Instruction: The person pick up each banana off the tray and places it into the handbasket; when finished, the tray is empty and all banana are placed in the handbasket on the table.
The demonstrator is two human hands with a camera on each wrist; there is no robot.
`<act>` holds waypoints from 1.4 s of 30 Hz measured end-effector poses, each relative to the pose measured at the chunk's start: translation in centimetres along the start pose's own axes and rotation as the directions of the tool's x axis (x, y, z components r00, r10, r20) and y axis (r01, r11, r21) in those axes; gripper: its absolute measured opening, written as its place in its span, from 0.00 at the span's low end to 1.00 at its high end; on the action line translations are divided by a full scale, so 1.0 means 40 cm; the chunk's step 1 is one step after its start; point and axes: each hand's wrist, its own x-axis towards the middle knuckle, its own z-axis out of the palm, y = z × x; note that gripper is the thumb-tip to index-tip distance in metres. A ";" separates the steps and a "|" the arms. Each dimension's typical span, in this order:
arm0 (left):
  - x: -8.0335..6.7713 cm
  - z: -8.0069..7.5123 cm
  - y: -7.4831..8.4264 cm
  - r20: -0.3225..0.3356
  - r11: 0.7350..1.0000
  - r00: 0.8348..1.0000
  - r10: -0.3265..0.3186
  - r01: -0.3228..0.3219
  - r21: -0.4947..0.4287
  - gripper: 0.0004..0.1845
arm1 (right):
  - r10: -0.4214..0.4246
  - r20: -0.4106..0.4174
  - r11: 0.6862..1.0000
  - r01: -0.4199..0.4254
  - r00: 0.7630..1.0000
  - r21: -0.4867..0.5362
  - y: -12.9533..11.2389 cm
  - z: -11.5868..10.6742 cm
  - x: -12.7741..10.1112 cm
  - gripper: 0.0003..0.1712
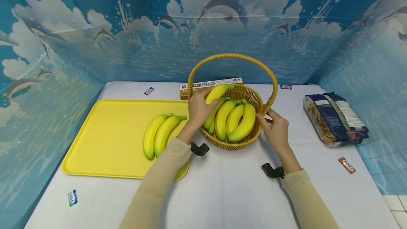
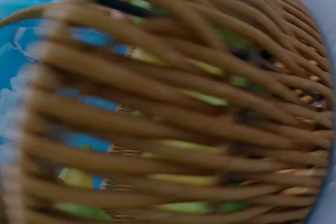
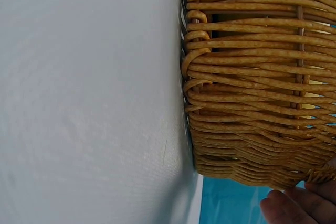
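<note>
My left hand (image 1: 198, 109) holds a banana (image 1: 218, 93) over the left side of a wicker basket (image 1: 230, 146) with a tall arched handle. Inside the basket lie several bananas (image 1: 242, 124), side by side. At the basket's right side, my right hand (image 1: 276, 128) grips the rim near the foot of the handle. In the right wrist view, fingertips (image 3: 286, 207) touch the woven edge. Only the blurred weave of the basket (image 2: 157, 114) fills the left wrist view; the left hand is out of sight there. More bananas (image 1: 162, 135) rest on a yellow tray (image 1: 108, 139), partly behind my left forearm.
A pasta box (image 1: 184, 94) lies behind the basket. To the right is a dark packaged bag (image 1: 335, 119). Small wrappers, among them an orange one (image 1: 346, 165) and a blue-green one (image 1: 72, 198), lie on the white tablecloth (image 1: 229, 193). A dolphin-print curtain (image 1: 143, 59) surrounds the table.
</note>
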 end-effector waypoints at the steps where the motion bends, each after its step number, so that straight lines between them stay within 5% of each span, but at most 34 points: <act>1: -0.001 0.009 -0.005 0.003 1.000 1.000 -0.013 0.013 0.020 0.25 | -0.001 0.001 1.000 0.001 1.000 -0.001 0.000 0.000 0.000 0.17; 14: -0.011 0.052 -0.021 0.005 0.967 0.998 -0.063 0.060 0.249 0.25 | 0.006 0.005 1.000 -0.005 1.000 -0.009 0.001 -0.003 -0.005 0.17; 23: -0.067 0.028 0.001 -0.074 0.942 0.987 0.146 -0.115 0.316 0.25 | 0.009 0.000 1.000 -0.009 1.000 -0.012 0.004 0.000 -0.005 0.17; 27: -0.128 -0.037 0.015 -0.044 0.962 0.985 0.167 -0.153 0.224 0.27 | 0.001 -0.006 1.000 -0.001 1.000 -0.005 0.000 0.001 0.000 0.16; 30: -0.172 -0.109 -0.005 -0.029 0.989 0.993 0.111 -0.107 0.106 0.29 | 0.002 -0.006 1.000 -0.002 1.000 0.001 -0.002 0.003 0.003 0.17; 35: -0.220 -0.238 -0.106 -0.068 0.998 0.996 -0.057 0.056 -0.017 0.33 | 0.014 0.003 1.000 -0.014 1.000 -0.004 -0.002 0.006 0.003 0.17; 42: -0.243 -0.373 -0.244 -0.168 0.972 0.960 -0.224 0.208 -0.107 0.36 | 0.024 0.007 1.000 -0.024 1.000 -0.002 -0.004 0.003 0.000 0.18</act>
